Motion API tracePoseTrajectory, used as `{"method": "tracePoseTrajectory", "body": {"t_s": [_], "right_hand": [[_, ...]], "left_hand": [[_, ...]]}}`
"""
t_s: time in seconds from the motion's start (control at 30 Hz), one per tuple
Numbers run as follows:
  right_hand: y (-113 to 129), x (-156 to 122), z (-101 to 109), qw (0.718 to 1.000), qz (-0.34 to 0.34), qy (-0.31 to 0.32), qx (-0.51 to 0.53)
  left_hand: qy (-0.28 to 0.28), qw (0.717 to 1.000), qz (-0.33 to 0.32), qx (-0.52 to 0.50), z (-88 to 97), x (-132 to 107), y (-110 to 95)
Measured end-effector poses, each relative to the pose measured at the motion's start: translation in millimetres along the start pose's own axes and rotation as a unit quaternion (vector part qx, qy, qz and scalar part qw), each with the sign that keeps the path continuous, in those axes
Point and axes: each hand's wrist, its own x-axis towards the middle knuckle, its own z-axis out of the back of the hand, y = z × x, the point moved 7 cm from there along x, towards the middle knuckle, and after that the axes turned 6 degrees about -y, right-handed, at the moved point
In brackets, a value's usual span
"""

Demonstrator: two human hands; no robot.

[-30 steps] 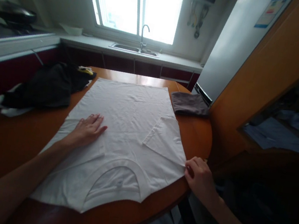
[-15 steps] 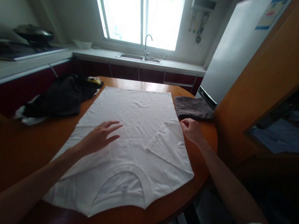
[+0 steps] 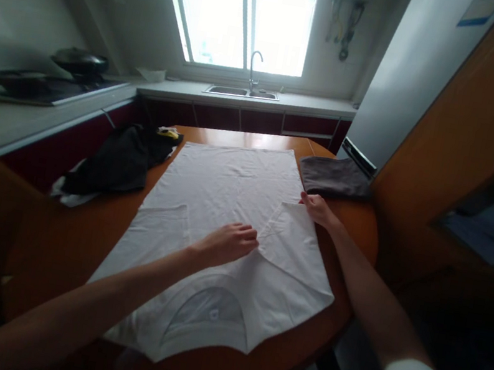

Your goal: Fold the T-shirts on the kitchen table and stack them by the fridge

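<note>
A white T-shirt lies spread on the wooden table, its neckline toward me and its hem at the far side. Both sleeves are folded inward over the body. My left hand is closed at the corner of the right-hand sleeve, fingers bent together on the fabric. At the shirt's right edge, just beyond that sleeve, my right hand pinches the cloth between thumb and fingers.
A folded dark grey cloth lies at the table's far right. Dark clothes are heaped on the left edge. Beyond the table are a counter with a sink, a stove with a wok, and a fridge at right.
My left hand has moved right across the shirt to the right-hand sleeve and closed there. My right hand stays at the shirt's right edge. The camera view has shifted slightly.
</note>
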Motion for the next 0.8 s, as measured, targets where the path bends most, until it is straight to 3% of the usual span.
{"method": "tracePoseTrajectory", "body": {"t_s": [0.17,0.3,0.5,0.67,0.8], "right_hand": [[-3,2,-3,0.999,0.013,0.023,0.029],[-2,1,1,1.0,0.004,0.024,0.007],[-2,0,10,0.999,0.027,0.006,0.023],[1,-3,10,0.998,0.048,0.031,0.037],[3,-4,8,0.993,0.062,0.071,0.077]], "left_hand": [[-0.01,1.0,0.008,0.008,21.9,-11,-8],[0.01,0.999,0.034,-0.033,22.5,-15,-11],[-0.055,0.988,0.119,-0.087,23.0,11,9],[-0.067,0.982,0.144,-0.098,-2.9,34,24],[0.016,0.988,0.141,-0.067,-41.2,26,29]]}}
